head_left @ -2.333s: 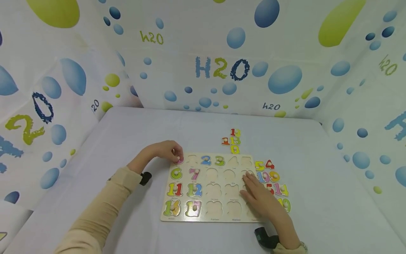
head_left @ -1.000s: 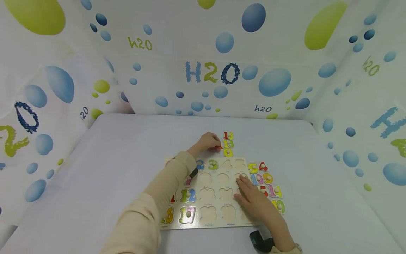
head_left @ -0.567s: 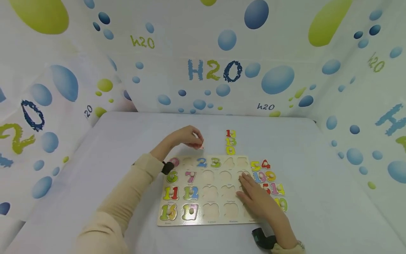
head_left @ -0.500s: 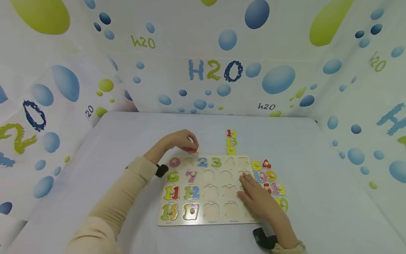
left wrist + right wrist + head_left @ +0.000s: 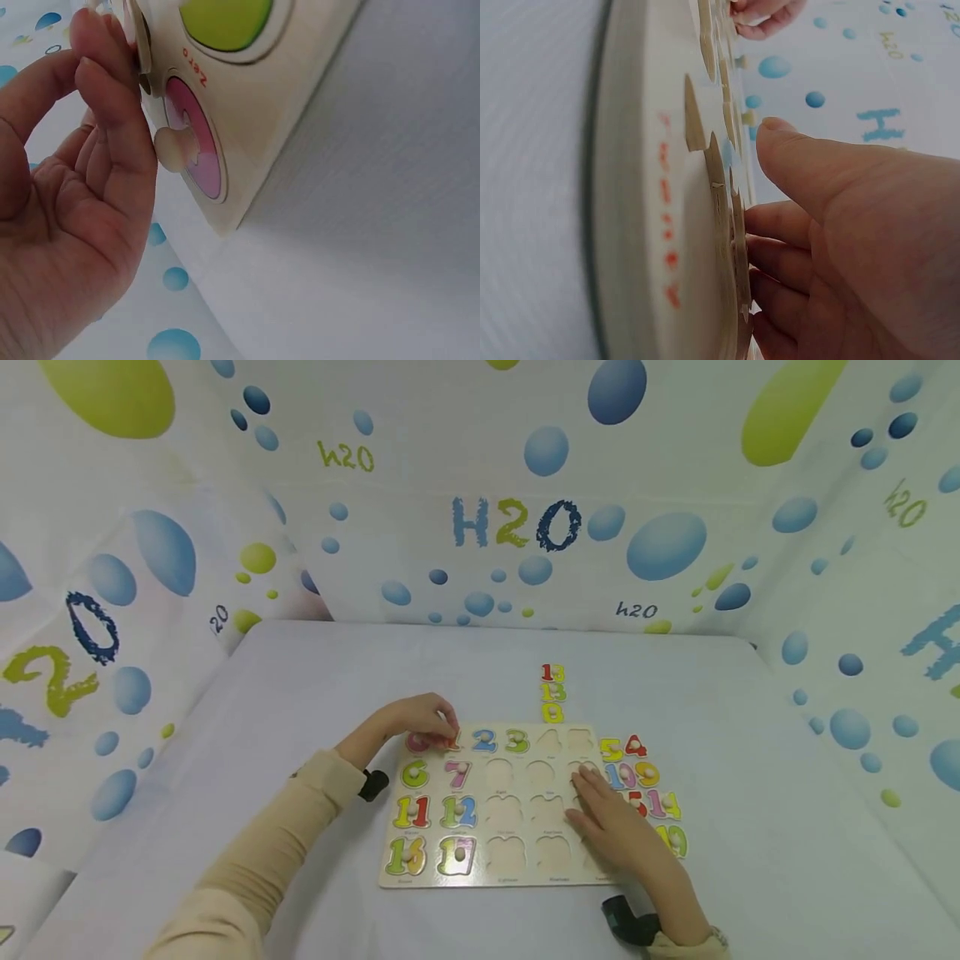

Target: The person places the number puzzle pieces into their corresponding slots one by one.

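Note:
A wooden number puzzle board lies on the white table, with several knobbed number pieces seated in its left columns and bare recesses to the right. My left hand pinches the orange number 1 piece at the top-row recess between the pink zero and the blue 2. In the left wrist view, the fingers of that hand are beside the wooden knob of the pink zero piece. My right hand rests with extended fingers on the board's right side, covering some recesses.
Right of the board lie several loose number pieces, among them a yellow 5 and a red 4; my right hand partly hides some. Beyond the board, a yellow zero and two more pieces stand in a column. Printed fabric walls surround the table.
My left hand left the pink zero in the top-left recess, picked up the orange 1 beyond the board and brought it left and down to the board. My right hand stays in place.

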`<state>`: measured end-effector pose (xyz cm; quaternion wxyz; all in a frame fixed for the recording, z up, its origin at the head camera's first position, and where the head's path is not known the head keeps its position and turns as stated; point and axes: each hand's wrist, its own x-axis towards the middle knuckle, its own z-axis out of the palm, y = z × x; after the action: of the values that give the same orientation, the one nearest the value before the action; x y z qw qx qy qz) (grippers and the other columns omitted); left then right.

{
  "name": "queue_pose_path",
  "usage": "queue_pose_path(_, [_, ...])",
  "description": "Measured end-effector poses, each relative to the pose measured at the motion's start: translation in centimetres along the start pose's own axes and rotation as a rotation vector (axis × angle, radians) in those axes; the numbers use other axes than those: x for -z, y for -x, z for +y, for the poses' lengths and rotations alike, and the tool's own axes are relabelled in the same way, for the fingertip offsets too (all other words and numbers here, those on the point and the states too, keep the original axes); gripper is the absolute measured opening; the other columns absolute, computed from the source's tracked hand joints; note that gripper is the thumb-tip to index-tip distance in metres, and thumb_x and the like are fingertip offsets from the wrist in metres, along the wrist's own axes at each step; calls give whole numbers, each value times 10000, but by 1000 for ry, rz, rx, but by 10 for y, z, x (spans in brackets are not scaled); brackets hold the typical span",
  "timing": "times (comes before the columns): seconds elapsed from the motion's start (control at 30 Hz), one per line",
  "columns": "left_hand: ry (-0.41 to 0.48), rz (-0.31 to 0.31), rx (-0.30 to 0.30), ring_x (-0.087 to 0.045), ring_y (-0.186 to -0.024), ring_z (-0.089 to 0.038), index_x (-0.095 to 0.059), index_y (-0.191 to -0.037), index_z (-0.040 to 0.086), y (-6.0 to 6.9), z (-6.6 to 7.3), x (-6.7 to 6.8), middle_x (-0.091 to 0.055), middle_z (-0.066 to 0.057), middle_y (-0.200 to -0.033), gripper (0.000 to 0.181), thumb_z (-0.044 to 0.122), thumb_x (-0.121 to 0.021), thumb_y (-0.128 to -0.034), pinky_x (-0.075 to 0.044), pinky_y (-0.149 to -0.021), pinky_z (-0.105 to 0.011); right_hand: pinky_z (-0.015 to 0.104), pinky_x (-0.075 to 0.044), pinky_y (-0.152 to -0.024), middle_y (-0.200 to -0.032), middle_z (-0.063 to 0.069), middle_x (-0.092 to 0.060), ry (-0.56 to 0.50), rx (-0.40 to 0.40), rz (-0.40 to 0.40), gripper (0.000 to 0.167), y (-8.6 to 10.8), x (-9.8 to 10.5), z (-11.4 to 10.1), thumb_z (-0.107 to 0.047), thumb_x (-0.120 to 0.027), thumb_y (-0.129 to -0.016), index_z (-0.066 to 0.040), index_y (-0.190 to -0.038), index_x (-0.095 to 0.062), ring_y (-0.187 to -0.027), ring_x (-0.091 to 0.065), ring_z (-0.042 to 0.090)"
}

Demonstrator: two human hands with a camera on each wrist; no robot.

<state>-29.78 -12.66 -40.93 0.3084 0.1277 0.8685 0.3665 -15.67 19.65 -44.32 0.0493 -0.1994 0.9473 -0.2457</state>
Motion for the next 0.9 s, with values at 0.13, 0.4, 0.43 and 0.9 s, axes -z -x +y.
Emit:
queue_pose_path(0.13, [-31,-3,44,-524,-563,-107,-652,-902,28,2,2,-2,-633,-38,-673,107,123,-604,-896,-374,-508,-224,516,-267,-1028,-1481,171,-284,5,-7,-6,605,0,0,-1,-336,-562,-940,-4,-1413,-382,-1355,-227,334])
queue_pose_path(0.4, [42,94,102,-458,-484,-102,-649,-942,13,8,5,-15,-620,-42,-642,124,120,-609,-893,-297,-439,-215,514,-261,-1031,-1481,172,-283,5,-13,-13,611,0,0,-1,-334,-566,-938,-4,-1416,-376,-1355,-226,333])
queue_pose_path(0.43, [35,106,100,-445,-478,-101,-649,-942,12,8,6,-17,-614,-42,-640,123,116,-607,-892,-288,-430,-214,516,-261,-1031,-1481,172,-283,6,-15,-12,614,0,1,0,-337,-566,-938,-4,-1417,-375,-1355,-226,335])
queue_pose_path(0.9, [-169,226,-170,-587,-709,-191,-408,-1392,90,37,-1,-27,-615,-50,-803,499,130,-581,-925,-484,-651,-323,510,-238,-1044,-1490,169,-264,-37,-17,-31,610,-1,2,3,-333,-549,-948,-7,-1427,-357,-1361,-208,336])
